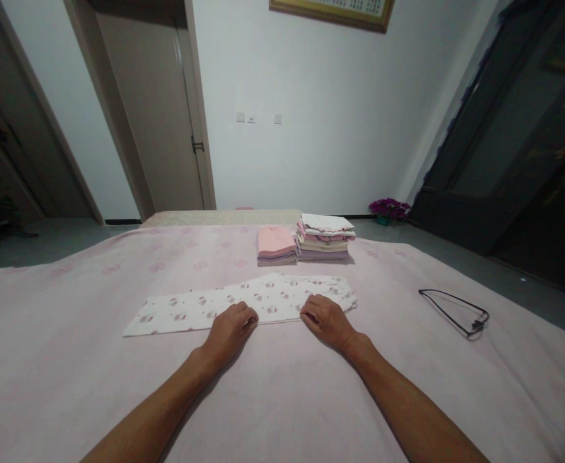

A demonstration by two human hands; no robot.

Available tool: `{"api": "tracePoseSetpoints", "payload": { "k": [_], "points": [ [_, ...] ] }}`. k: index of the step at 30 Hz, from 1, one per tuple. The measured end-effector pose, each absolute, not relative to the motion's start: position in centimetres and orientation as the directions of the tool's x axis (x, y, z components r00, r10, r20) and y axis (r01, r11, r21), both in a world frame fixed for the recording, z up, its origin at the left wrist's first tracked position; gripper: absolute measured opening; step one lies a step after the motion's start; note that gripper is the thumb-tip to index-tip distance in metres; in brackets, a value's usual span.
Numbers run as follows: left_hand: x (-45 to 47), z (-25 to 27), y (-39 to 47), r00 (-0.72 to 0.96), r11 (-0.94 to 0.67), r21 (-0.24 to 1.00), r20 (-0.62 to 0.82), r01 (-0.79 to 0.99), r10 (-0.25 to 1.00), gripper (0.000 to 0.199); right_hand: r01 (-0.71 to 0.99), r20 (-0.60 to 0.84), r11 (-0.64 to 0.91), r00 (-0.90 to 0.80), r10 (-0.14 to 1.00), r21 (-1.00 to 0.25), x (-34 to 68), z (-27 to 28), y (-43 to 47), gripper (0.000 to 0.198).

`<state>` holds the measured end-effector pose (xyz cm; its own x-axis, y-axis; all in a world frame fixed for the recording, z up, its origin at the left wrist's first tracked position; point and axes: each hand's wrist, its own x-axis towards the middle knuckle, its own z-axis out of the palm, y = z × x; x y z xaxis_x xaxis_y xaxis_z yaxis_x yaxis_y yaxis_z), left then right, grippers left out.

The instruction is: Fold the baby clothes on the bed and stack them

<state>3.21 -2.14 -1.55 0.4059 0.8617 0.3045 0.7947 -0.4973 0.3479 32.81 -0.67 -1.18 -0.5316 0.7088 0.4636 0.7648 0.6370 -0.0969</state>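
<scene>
1. White printed garment (272, 299): flat on the sheet, directly under and beyond both hands, long strip running crosswise. Trouser-like outline, but can't confirm from this angle.
2. Left hand (233, 328): fingers curled, thumb to index, pinching the near edge left of the strip's middle.
3. Right hand (328, 321): same pinch on the near edge, closer to the strip's right end. How much fabric sits between the fingertips is hidden.
4. Why that hold: two spaced pinch points on one edge probably keep it straight and stop the layers sliding. The span between the hands lies fairly smooth.
5. Left of the left hand: strip runs out flat to a slanted end, nothing on it. Right of the right hand: end is rumpled, layers bunched, so likely the less controlled side.
6. Pink-topped folded stack (276, 247): beyond the garment, roughly ahead of the gap between the hands. Taller folded stack (324, 241) stands just right of it, white piece on top, ahead of the right hand. Probably set back there to leave the near area for handling.
7. Black hanger-like frame (477, 325): well right of the right hand, lying flat, apart from the fabric. Probably parked out of the way.
8. Pink floral sheet (272, 399): under everything, both forearms reaching across it. Its broad flat surface likely helps the garment lie even.
</scene>
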Motion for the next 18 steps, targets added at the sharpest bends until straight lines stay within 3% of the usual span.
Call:
{"api": "tracePoseSetpoints", "payload": {
  "k": [7, 18],
  "points": [
    [3.23, -1.25, -2.25, 0.426, -0.508, 0.311, 0.297, 0.803, 0.855, 0.015, 0.726, 0.494, 0.661, -0.512, 0.703, -0.189, 32.82, -0.97, -0.91, 0.019],
    [2.94, -1.72, -2.17, 0.483, -0.555, 0.226, 0.305, 0.800, 0.820, 0.014, 0.681, 0.462, 0.725, -0.612, 0.642, -0.105, 33.19, -1.17, -0.91, 0.014]
  ]
}}
